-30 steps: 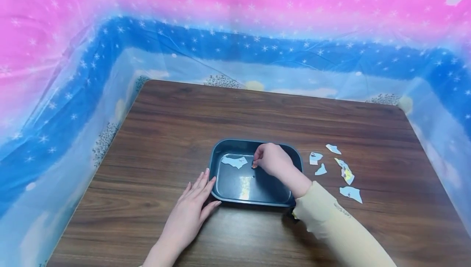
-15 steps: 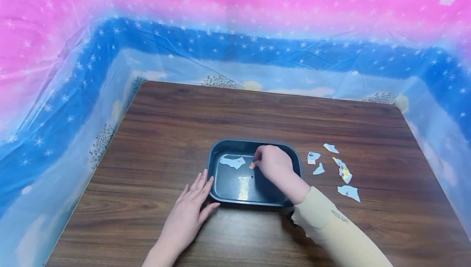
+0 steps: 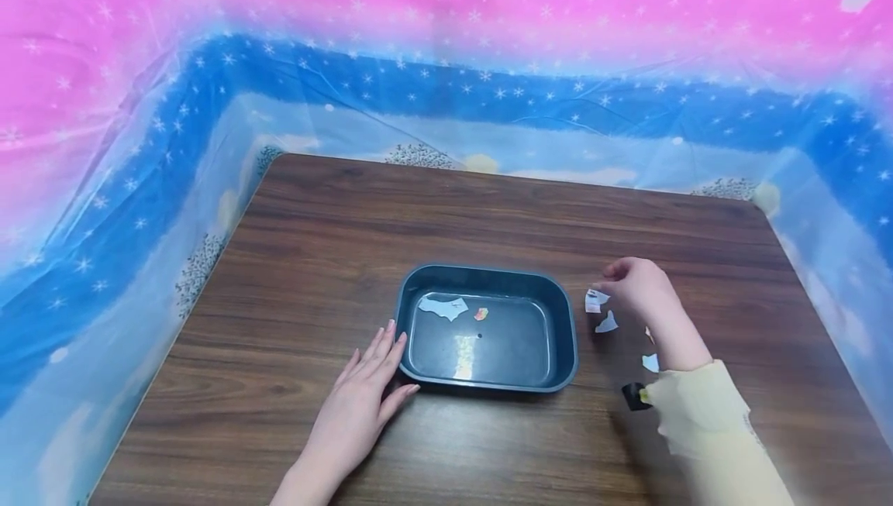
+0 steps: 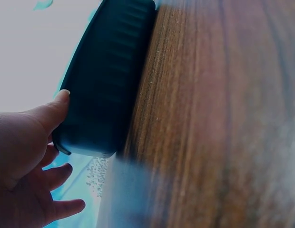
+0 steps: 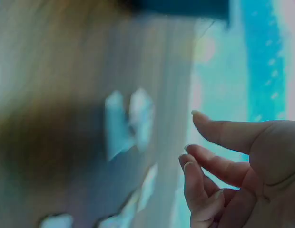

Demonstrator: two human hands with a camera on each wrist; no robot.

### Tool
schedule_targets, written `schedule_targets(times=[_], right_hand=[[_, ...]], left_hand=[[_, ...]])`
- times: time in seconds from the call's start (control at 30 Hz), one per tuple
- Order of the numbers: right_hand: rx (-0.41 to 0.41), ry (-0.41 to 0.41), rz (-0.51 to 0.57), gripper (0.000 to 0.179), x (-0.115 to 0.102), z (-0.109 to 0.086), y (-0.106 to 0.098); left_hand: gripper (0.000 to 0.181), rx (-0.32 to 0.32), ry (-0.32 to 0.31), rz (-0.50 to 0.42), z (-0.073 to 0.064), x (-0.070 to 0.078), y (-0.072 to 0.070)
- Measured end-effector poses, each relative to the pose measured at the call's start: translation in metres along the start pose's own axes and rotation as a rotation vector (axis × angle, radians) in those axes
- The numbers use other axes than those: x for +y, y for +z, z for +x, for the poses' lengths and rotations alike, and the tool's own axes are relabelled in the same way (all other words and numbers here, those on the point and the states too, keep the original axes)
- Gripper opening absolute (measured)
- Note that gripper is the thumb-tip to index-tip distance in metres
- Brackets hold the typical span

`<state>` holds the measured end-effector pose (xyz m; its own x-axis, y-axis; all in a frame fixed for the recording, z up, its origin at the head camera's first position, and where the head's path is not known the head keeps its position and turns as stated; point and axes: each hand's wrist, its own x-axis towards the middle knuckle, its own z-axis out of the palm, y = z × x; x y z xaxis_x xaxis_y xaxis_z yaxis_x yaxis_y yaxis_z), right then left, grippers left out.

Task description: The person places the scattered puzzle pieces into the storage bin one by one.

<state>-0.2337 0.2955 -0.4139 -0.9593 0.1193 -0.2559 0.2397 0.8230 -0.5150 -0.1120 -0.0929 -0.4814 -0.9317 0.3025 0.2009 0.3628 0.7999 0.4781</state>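
A dark blue-grey plastic tray (image 3: pixel 512 389) stands on the table. Inside it lie a white torn paper scrap (image 3: pixel 443 308) and a small orange-yellow scrap (image 3: pixel 481 314). My left hand (image 3: pixel 356 405) touches the tray's left end with fingers extended; in the left wrist view its thumb (image 4: pixel 52 111) meets the rim. To the right of the tray, my right hand (image 3: pixel 645 297) is above loose paper scraps, thumb and forefinger apart with nothing between them in the right wrist view. Nearest to it are a scrap with printing (image 3: pixel 594 303) and a pointed white scrap (image 3: pixel 607 323).
Further right, more scraps (image 3: pixel 650 363) are partly hidden by my right wrist and sleeve. A small black thing (image 3: pixel 635 397) shows beside the cream cuff. The wood-grain table (image 3: pixel 335 235) backs onto a pink and blue patterned cloth (image 3: pixel 418 87).
My right hand has let go of the small orange-yellow scrap inside the tray and moved right, over the loose scraps. My left hand stays at the tray's left end.
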Motion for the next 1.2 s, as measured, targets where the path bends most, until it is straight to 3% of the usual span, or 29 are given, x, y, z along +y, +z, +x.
schedule_targets(times=[0.17,0.37,0.43,0.63,0.83,0.93,1.1,1.2], right_hand=[[-0.1,0.164,-0.053,0.061,0.042,0.01,0.004],[-0.088,0.233,-0.162,0.091,0.042,0.014,0.025],[-0.076,0.231,-0.177,0.085,0.038,0.015,0.03],[-0.096,0.136,-0.142,0.041,0.032,0.018,0.035],[-0.106,0.099,-0.102,0.044,0.03,0.018,0.036],[-0.078,0.094,-0.084,0.03,0.028,0.018,0.038],[-0.005,0.071,-0.048,0.023,0.024,0.014,0.04],[0.084,0.044,-0.007,0.023,0.016,0.006,0.034]], left_hand=[[0.069,-0.006,-0.008,-0.003,-0.001,0.0,0.001],[0.07,0.009,0.005,0.012,-0.002,-0.002,0.002],[0.071,0.012,0.01,0.017,-0.003,-0.003,0.003],[0.072,0.011,0.015,0.028,-0.005,-0.002,0.004],[0.072,0.015,0.014,0.025,-0.004,-0.003,0.004],[0.073,0.016,0.012,0.027,-0.004,-0.003,0.003],[0.072,0.003,0.001,0.027,-0.004,-0.002,0.003],[0.072,-0.006,-0.005,0.026,-0.002,-0.002,0.003]])
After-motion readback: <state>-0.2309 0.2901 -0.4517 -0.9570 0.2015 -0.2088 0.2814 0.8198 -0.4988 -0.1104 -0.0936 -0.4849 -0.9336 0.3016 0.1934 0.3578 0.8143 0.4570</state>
